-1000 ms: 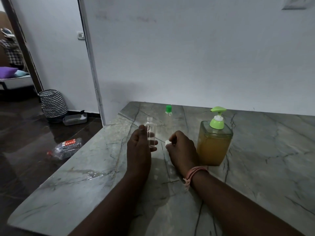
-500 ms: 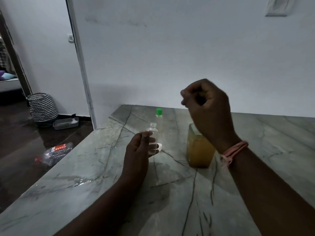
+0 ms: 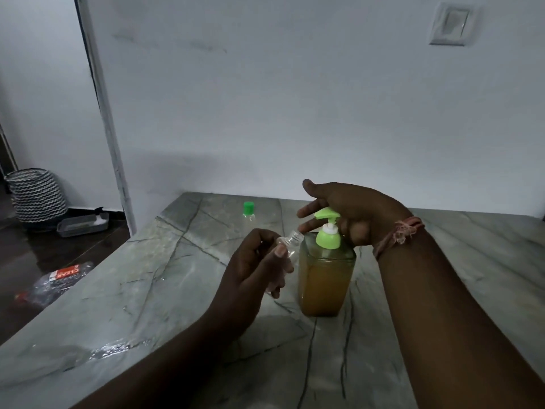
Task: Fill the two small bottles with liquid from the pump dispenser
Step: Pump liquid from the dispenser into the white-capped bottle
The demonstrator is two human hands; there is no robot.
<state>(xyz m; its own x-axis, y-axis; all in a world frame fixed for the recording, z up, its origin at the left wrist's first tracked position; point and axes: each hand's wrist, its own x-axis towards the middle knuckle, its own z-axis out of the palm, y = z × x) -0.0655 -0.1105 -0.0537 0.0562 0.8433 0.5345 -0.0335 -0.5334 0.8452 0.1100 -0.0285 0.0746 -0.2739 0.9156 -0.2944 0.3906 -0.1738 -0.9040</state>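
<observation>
Marble counter (image 3: 177,290), grey-green with dark veins, butts against a white wall (image 3: 295,98) along its far edge; dim light. Pump dispenser (image 3: 326,276) stands upright about mid-counter: clear square body filled most of the way with amber liquid, light green collar and pump head (image 3: 326,214) with the spout pointing toward the left edge. Left hand (image 3: 253,270) is clamped around small clear bottle 1 (image 3: 290,245), held off the counter just left of the dispenser and tilted so its open, capless mouth leans toward the spout, sitting just below and beside the spout tip; whether the two touch is hard to say from this angle. Nothing readable inside the bottle; it looks empty, though fingers cover the lower part. Right hand (image 3: 351,214) is spread, fingers apart, palm down over the pump head, its heel behind the pump; it grips nothing, and contact with the pump top is unclear. Pink thread band (image 3: 404,231) on the right wrist. Small bottle 2 (image 3: 248,211), green cap on, stands upright near the far edge, well apart from the hands. Off the counter's left edge, on the dark floor: a crushed plastic bottle (image 3: 59,280), a shallow tray (image 3: 82,227), a zigzag-pattern basket (image 3: 37,194).
</observation>
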